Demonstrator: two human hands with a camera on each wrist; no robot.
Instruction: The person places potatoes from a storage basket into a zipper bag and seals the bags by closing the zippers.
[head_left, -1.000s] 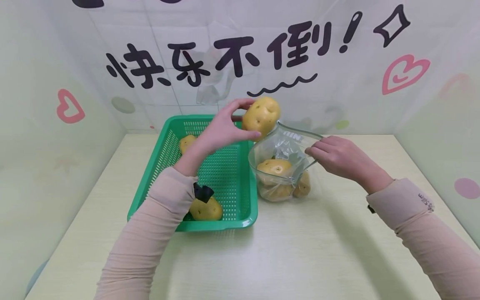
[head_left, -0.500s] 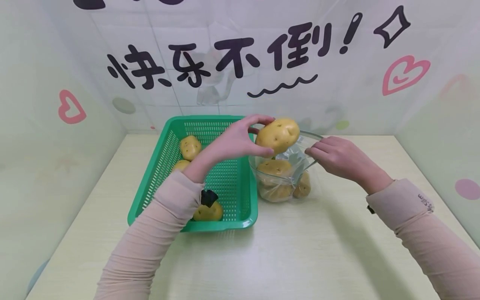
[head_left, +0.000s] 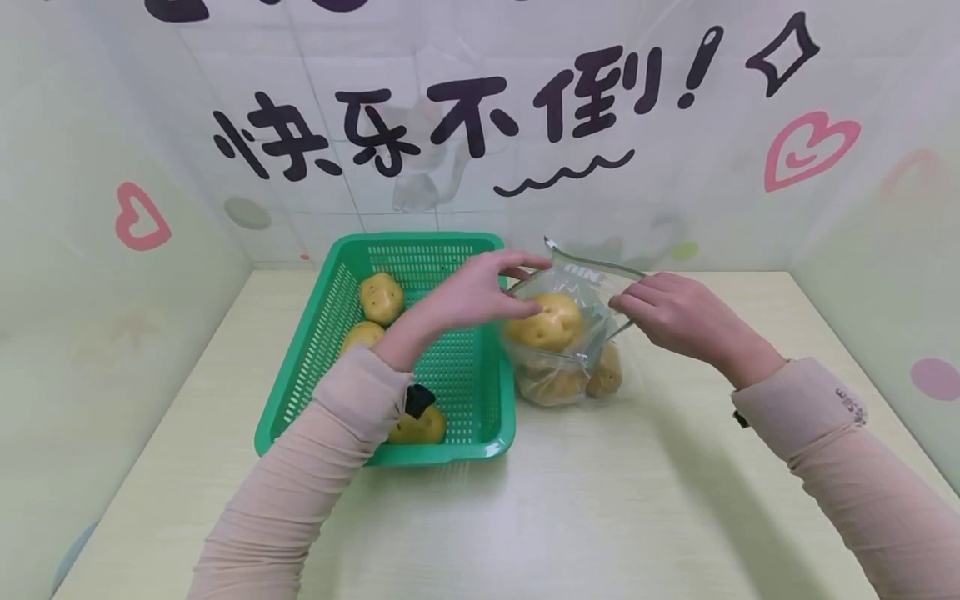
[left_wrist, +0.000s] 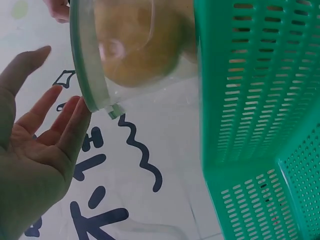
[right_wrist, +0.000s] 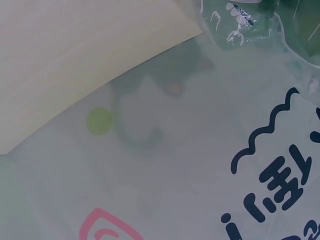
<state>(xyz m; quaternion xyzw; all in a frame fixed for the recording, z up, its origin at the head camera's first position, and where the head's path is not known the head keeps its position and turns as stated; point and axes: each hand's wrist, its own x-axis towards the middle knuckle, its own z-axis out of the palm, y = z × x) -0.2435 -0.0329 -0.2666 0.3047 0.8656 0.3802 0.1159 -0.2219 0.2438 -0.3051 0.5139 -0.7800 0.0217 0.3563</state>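
Observation:
A clear zip bag with several potatoes inside stands on the table against the right side of the green basket. Uppermost in the bag lies a yellow potato. My left hand is over the basket's right rim at the bag's mouth, fingers spread and holding nothing; in the left wrist view its fingertips come right up to the bag's zip edge. My right hand pinches the right side of the bag's opening and keeps it wide. In the right wrist view only part of the bag shows, without the hand.
The green basket holds several potatoes: one at the back left, one partly behind my left forearm, one near the front. A printed wall sheet closes off the back of the table.
My left hand carried a potato rightward and down over the bag, then let it go; it now lies inside. The right hand has kept its grip on the bag's edge.

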